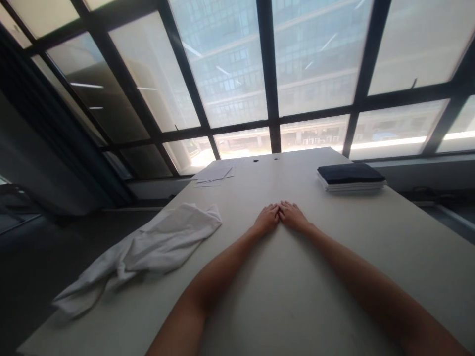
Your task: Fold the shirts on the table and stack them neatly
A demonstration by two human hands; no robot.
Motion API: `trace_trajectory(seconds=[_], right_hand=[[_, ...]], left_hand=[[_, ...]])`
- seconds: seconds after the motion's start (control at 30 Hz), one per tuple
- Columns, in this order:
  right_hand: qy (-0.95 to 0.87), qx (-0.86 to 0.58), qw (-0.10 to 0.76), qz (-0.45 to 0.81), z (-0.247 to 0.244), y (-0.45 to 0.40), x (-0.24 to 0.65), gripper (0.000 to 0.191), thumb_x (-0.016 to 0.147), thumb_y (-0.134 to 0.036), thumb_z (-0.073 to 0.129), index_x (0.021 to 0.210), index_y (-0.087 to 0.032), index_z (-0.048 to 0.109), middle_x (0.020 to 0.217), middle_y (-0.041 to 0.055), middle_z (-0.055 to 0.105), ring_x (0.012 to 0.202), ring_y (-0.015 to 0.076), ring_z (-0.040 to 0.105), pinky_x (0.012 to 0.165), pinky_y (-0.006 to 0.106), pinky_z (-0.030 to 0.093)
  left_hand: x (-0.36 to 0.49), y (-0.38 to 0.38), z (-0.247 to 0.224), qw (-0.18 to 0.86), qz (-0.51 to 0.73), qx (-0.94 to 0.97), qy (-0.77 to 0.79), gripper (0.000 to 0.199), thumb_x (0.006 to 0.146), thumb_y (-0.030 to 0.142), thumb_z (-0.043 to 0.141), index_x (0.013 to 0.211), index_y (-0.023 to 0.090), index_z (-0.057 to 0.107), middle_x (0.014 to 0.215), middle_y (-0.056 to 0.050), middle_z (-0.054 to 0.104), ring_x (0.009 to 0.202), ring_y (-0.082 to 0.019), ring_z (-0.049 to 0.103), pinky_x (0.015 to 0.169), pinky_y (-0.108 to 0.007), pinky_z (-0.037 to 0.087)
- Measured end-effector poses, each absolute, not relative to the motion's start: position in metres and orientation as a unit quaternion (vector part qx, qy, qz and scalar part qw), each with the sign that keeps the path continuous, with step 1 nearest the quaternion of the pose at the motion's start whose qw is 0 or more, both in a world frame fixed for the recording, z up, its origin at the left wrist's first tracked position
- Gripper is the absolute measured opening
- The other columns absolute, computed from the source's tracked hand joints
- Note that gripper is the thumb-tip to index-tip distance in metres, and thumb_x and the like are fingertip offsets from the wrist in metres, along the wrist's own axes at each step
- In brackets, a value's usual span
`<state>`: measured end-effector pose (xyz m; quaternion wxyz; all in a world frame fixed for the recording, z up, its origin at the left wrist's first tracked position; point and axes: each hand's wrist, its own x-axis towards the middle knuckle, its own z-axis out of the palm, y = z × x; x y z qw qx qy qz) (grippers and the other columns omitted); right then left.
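Your worktop (297, 287) looks smooth and pale, with a soft, satiny sheen. The rumpled white piece on it (163, 242) is cloth, matt and creased into soft folds. You have thin, flat sheets of paper (213, 173), matt white. The folded stack (351, 177) looks like matt cloth, dark on top and white below. Beyond, your window panes (315, 54) are smooth, reflective glass in dark frames (272, 89).

White counter (267, 296). Rumpled white cloth (163, 242) spread along the left edge; beyond it, loose papers (213, 173) overlapped. Folded stack (352, 178) set at far right, dark fabric laid over white. Two small dark holes (256, 160) seen near far end. Left hand (267, 219) and right hand (292, 215) rested mid-surface, fingers touching.
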<state>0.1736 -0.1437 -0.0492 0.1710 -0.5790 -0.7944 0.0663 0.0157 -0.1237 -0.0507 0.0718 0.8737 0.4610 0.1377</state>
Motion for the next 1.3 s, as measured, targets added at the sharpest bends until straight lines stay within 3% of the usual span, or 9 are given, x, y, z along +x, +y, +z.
trace_trajectory(seconds=[0.53, 1.3], right_hand=[[-0.807, -0.566, 0.160, 0.051, -0.048, -0.153, 0.188, 0.048, 0.102, -0.033, 0.039, 0.145, -0.016, 0.052, 0.156, 0.0142, 0.044, 0.145, 0.0265, 0.037, 0.120, 0.045, 0.025], [-0.789, -0.591, 0.166, 0.035, -0.040, -0.154, 0.176, 0.045, 0.100, -0.028, 0.040, 0.140, -0.018, 0.057, 0.151, 0.0142, 0.050, 0.142, 0.0254, 0.042, 0.118, 0.041, 0.029]], left_hand=[[0.008, -0.131, -0.049, 0.052, 0.150, 0.890, 0.427, 0.048, 0.100, 0.028, 0.044, 0.147, 0.017, 0.051, 0.152, -0.010, 0.050, 0.143, -0.022, 0.042, 0.121, -0.036, 0.030], [0.009, -0.133, -0.047, 0.072, 0.168, 0.894, 0.408, 0.046, 0.098, 0.024, 0.045, 0.142, 0.019, 0.056, 0.150, -0.007, 0.052, 0.140, -0.023, 0.045, 0.121, -0.039, 0.031]])
